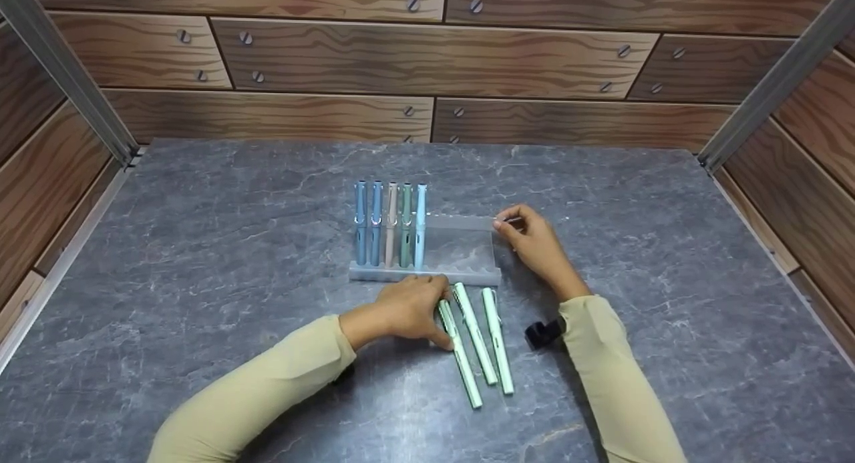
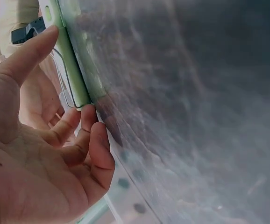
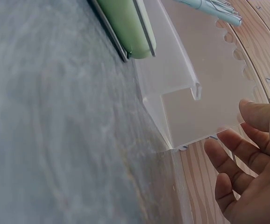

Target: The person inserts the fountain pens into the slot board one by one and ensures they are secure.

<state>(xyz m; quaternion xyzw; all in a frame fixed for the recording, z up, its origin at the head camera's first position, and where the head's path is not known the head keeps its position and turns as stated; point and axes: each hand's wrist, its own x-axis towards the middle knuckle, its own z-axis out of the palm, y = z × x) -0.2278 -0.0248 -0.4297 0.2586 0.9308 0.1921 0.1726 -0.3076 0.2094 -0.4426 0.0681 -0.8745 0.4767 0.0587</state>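
Note:
My left hand point(image 1: 413, 307) is over the nearest of three light green pens point(image 1: 461, 356) lying on the table. In the left wrist view, its thumb lies against that pen point(image 2: 72, 70), and the fingertips are at the clip end. My right hand point(image 1: 534, 246) pinches the top right corner of a clear pen stand point(image 1: 461, 246) between thumb and fingers. In the right wrist view, the stand's notched upper edge and front lip point(image 3: 181, 70) show. Several pens stand in its left half, among them a pale blue pen point(image 1: 420, 229) and a green pen point(image 1: 405, 229).
The two other light green pens, a middle pen point(image 1: 475, 333) and a right pen point(image 1: 497, 343), lie in front of the stand. The grey marbled table point(image 1: 234, 249) is bordered by wood-patterned panels point(image 1: 427, 55) and metal posts point(image 1: 73, 69).

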